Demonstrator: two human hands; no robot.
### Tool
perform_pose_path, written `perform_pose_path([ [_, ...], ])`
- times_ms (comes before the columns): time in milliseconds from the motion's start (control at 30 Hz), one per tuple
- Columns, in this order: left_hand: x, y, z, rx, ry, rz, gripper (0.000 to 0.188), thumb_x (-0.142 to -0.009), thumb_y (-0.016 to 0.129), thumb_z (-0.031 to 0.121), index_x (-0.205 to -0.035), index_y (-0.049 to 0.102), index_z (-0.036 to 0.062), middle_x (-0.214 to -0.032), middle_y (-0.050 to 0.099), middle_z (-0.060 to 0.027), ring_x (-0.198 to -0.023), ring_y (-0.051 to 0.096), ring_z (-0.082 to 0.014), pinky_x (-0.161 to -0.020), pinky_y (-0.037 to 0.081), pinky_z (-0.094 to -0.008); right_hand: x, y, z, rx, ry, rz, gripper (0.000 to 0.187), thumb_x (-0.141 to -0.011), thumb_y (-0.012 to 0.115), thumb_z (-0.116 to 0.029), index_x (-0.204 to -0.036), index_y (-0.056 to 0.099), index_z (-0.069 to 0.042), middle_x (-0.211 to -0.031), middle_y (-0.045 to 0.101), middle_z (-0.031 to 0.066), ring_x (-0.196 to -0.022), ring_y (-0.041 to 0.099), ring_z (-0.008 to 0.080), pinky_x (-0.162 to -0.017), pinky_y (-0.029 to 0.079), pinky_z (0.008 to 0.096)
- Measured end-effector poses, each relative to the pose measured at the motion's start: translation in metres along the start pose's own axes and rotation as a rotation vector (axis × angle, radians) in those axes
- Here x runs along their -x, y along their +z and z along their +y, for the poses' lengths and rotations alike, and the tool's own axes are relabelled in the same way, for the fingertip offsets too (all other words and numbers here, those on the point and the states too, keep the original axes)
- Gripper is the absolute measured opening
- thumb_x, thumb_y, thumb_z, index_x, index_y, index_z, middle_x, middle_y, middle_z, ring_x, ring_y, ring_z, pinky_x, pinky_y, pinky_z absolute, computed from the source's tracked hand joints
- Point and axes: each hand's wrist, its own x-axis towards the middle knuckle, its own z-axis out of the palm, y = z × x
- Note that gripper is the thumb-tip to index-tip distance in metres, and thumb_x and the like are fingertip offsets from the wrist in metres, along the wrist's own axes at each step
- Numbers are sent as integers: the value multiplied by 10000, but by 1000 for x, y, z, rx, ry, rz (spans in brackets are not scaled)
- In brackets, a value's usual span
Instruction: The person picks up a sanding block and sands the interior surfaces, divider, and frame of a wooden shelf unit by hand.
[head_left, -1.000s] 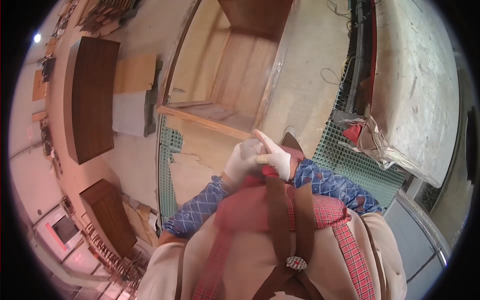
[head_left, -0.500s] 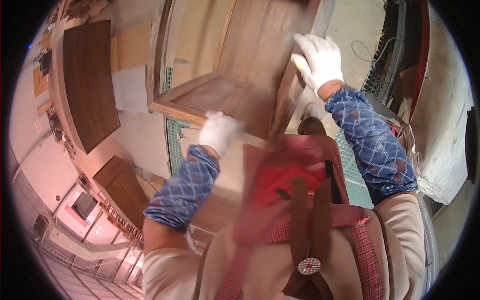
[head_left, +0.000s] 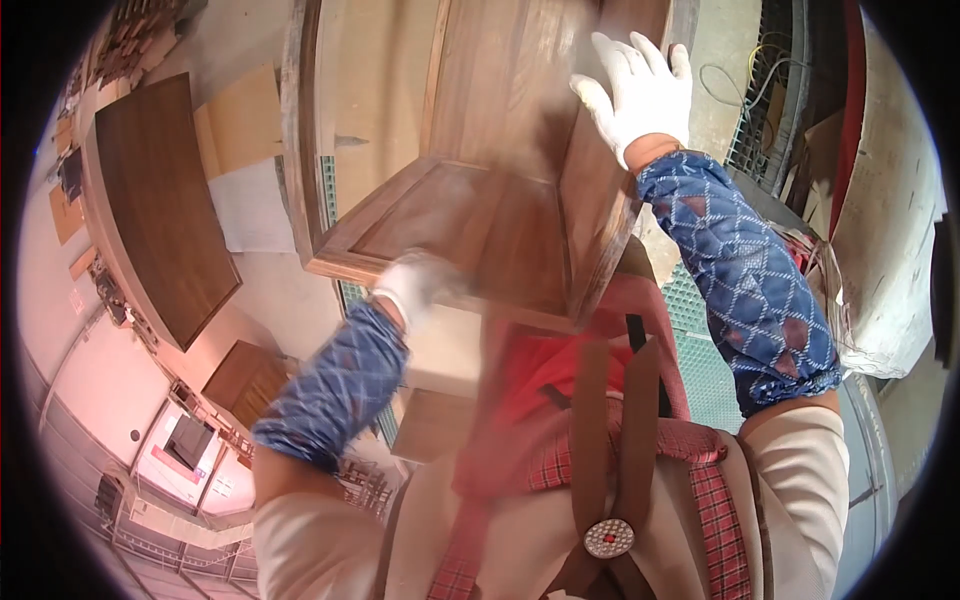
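In front of me stands a brown wooden furniture carcass [head_left: 490, 215], with an inner panel and raised side walls. My right hand [head_left: 640, 95], in a white glove, lies with its fingers spread against the top of the right side wall [head_left: 600, 200]. My left hand [head_left: 415, 285], also gloved in white, is at the near left edge of the carcass. Motion smears its fingers, so I cannot make out whether they hold anything. Blue patterned sleeve covers [head_left: 740, 270] wrap both forearms.
A large dark brown wooden panel [head_left: 165, 210] lies on the left, beside a pale sheet [head_left: 250, 205]. A smaller wooden piece [head_left: 245, 385] is below it. Green perforated matting [head_left: 700, 340] covers floor at right, near a thin cable [head_left: 725, 85] and a large pale block [head_left: 890, 200].
My left hand has shifted left and a little nearer along the carcass edge. My right hand has moved slightly farther away, its fingers spread wider. The carcass now appears slightly lower and to the right.
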Motion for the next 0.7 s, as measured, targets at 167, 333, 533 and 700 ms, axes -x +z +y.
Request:
perform_pose_path([
  [167, 34, -7, -93, 575, -661, -104, 187, -877, 571, 13, -1014, 698, 12, -982, 718, -173, -927, 698, -269, -828, 549, -333, -6, 5, 0, -4, -50, 56, 463, -953, 489, -478, -1293, 583, -177, -1231, 631, 13, -1269, 475, 223, -1129, 222, 516],
  [333, 23, 2, -17, 766, -499, 362, 194, -965, 566, 120, -1089, 654, -1, -1067, 702, -108, -981, 686, -243, -820, 555, -313, -8, -6, -6, -11, -57, 19, 428, -951, 513, -444, -1284, 601, -190, -1215, 649, 13, -1243, 510, 225, -1114, 262, 516],
  [533, 30, -41, 8, 886, -401, 1357, 207, -933, 535, 79, -1082, 654, -2, -1078, 669, -112, -994, 633, -200, -881, 500, -322, 5, -4, 7, 39, -86, 3, 374, -947, 542, -401, -1261, 613, -211, -1213, 648, 6, -1216, 536, 227, -1121, 263, 516],
  [700, 110, -71, -75, -429, -431, 988, 153, -828, 585, 73, -960, 660, 83, -922, 628, -131, -864, 596, -349, -787, 466, -440, 0, -15, -2, -5, -148, -17, 362, -921, 592, -377, -1226, 625, -184, -1156, 660, 17, -1173, 559, 223, -1119, 255, 553],
])
